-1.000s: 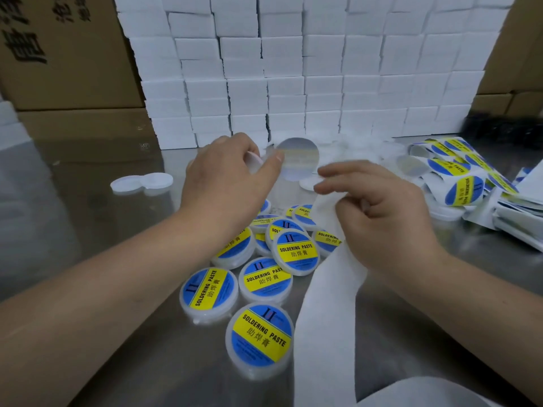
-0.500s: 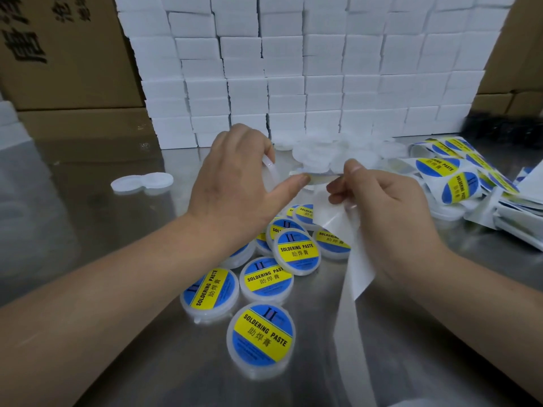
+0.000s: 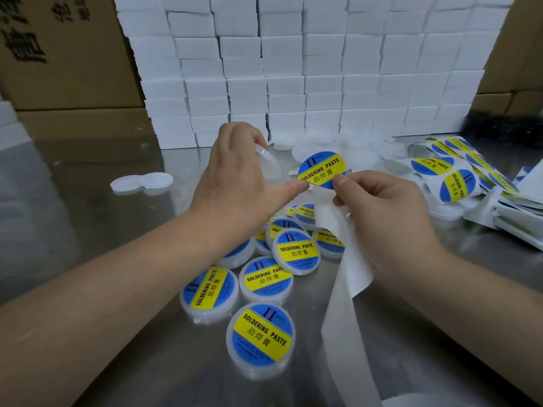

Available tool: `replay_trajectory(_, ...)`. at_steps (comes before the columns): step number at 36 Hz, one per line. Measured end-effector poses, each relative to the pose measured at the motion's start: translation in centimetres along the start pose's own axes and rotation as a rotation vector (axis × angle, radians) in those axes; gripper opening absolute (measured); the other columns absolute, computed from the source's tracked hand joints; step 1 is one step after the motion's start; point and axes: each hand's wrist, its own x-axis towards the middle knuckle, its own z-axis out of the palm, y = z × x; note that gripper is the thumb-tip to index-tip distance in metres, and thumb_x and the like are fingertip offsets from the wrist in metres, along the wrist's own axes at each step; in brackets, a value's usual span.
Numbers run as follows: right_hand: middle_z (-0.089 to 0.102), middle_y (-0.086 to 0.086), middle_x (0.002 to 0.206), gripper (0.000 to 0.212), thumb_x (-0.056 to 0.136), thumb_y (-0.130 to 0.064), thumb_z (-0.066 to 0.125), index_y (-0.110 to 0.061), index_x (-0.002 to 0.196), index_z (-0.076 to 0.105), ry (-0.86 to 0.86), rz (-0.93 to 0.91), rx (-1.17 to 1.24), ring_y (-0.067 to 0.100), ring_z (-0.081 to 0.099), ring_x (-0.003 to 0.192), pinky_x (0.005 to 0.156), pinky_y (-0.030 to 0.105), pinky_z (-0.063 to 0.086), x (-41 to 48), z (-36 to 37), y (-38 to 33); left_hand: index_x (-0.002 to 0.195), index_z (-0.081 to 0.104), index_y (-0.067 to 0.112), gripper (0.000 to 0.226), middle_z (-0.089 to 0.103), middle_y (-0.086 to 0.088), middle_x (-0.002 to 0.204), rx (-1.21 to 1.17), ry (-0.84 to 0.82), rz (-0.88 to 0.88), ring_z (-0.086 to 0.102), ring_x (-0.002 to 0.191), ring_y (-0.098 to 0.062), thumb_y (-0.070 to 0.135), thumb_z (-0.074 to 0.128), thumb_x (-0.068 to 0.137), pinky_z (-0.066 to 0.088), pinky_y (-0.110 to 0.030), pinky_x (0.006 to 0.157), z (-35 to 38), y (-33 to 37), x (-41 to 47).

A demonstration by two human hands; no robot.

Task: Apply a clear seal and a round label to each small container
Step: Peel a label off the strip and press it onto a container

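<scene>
My left hand (image 3: 238, 183) grips a small white unlabelled container (image 3: 269, 164) in its curled fingers, thumb stretched toward the right. My right hand (image 3: 382, 212) pinches a white backing strip (image 3: 346, 277) that trails down toward the front edge. A round blue and yellow "SOLDERING PASTE" label (image 3: 321, 168) stands up from the strip between my two thumbs, half peeled. Several labelled containers (image 3: 296, 254) lie in a pile on the steel table (image 3: 88, 230) under my hands.
Loose white lids (image 3: 141, 182) lie at the left. Unlabelled white containers (image 3: 338, 146) heap at the back. Rolls of labels (image 3: 452, 180) lie at the right. A wall of white boxes (image 3: 293, 69) and cardboard cartons (image 3: 58, 54) close off the back.
The clear round seal seen a second ago is no longer visible. My hands came together, and a blue and yellow label has been lifted off the strip between the thumbs.
</scene>
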Motion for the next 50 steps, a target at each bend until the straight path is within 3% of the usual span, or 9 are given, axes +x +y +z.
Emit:
replay_trajectory(8,0.053,-0.015,0.046,0.037,0.089,-0.024,0.054,-0.024,0.052,0.056,0.159,0.074,0.056,-0.001,0.041,0.042,0.042,0.01,0.03,1.1,-0.9,-0.4,0.094,0.034,0.023,0.045,0.038,0.006,0.104,-0.102,0.026,-0.16,0.034,0.084,-0.002,0.035,0.071,0.072,0.029,-0.017,0.07,0.2,-1.7,0.7)
replay_trajectory(13,0.054,-0.013,0.048,0.039,0.089,-0.023,0.054,-0.032,0.052,0.062,0.059,0.076,0.071,-0.002,0.039,0.044,0.044,0.011,0.032,0.6,-0.2,-0.1,0.089,0.042,0.032,0.012,0.053,0.002,0.105,-0.611,-0.05,-0.347,0.049,0.077,0.001,0.027,0.047,0.079,0.042,-0.019,0.07,-0.1,-0.7,0.9)
replay_trajectory(16,0.055,-0.011,0.049,0.035,0.089,-0.023,0.054,-0.034,0.057,0.064,-0.021,0.076,0.114,0.0,0.039,0.046,0.052,0.018,0.034,0.4,-0.1,-0.1,0.093,0.046,0.037,0.014,0.055,0.012,0.104,-0.74,-0.149,-0.383,0.06,0.095,-0.007,0.035,0.037,0.083,0.046,-0.034,0.08,0.0,-0.3,0.7)
replay_trajectory(20,0.053,-0.009,0.049,0.024,0.079,-0.03,0.055,-0.03,0.057,0.065,-0.076,0.079,0.178,0.004,0.043,0.053,0.059,0.024,0.035,0.4,0.0,-0.2,0.111,0.045,0.041,0.017,0.056,0.011,0.117,-0.888,-0.24,-0.398,0.067,0.079,-0.004,0.034,0.037,0.098,0.056,-0.027,0.074,0.4,0.1,0.2)
replay_trajectory(23,0.053,-0.009,0.048,0.025,0.079,-0.029,0.055,-0.027,0.057,0.064,-0.102,0.064,0.188,0.004,0.044,0.053,0.058,0.022,0.036,0.4,0.0,-0.1,0.109,0.054,0.035,0.021,0.069,0.02,0.087,-1.058,-0.234,-0.504,0.069,0.074,-0.008,0.026,0.038,0.098,0.058,-0.029,0.066,0.3,0.5,0.4)
replay_trajectory(26,0.052,-0.008,0.048,0.025,0.082,-0.027,0.057,-0.025,0.059,0.065,-0.156,0.061,0.199,0.005,0.044,0.053,0.058,0.021,0.037,0.3,0.1,0.0,0.099,0.062,0.028,0.021,0.063,-0.004,0.112,-1.183,-0.26,-0.603,0.067,0.086,-0.021,0.023,0.042,0.096,0.058,-0.035,0.066,0.3,0.9,0.6)
replay_trajectory(32,0.051,-0.008,0.047,0.039,0.09,-0.015,0.054,-0.03,0.057,0.068,-0.237,0.047,0.193,0.003,0.041,0.048,0.05,0.012,0.035,0.0,0.1,-0.1,0.092,0.06,0.018,0.026,0.07,-0.006,0.075,-1.259,-0.386,-0.652,0.067,0.067,-0.022,0.026,0.036,0.098,0.057,-0.037,0.063,0.2,1.2,0.4)
replay_trajectory(40,0.051,-0.008,0.048,0.032,0.074,-0.035,0.056,-0.003,0.072,0.061,-0.284,0.059,0.143,0.003,0.042,0.049,0.052,0.014,0.035,0.0,0.2,0.3,0.095,0.058,0.014,0.029,0.061,-0.02,0.101,-1.358,-0.459,-0.655,0.065,0.077,-0.025,0.033,0.036,0.095,0.057,-0.037,0.066,0.3,1.4,0.0)
replay_trajectory(50,0.05,-0.005,0.049,0.029,0.074,-0.035,0.056,-0.021,0.05,0.062,-0.291,0.061,0.142,0.01,0.044,0.057,0.062,0.027,0.037,-0.1,0.2,0.3,0.095,0.06,0.018,0.014,0.072,-0.006,0.09,-1.296,-0.471,-0.55,0.069,0.077,-0.02,0.014,0.049,0.09,0.057,-0.032,0.062,0.6,1.3,-0.4)
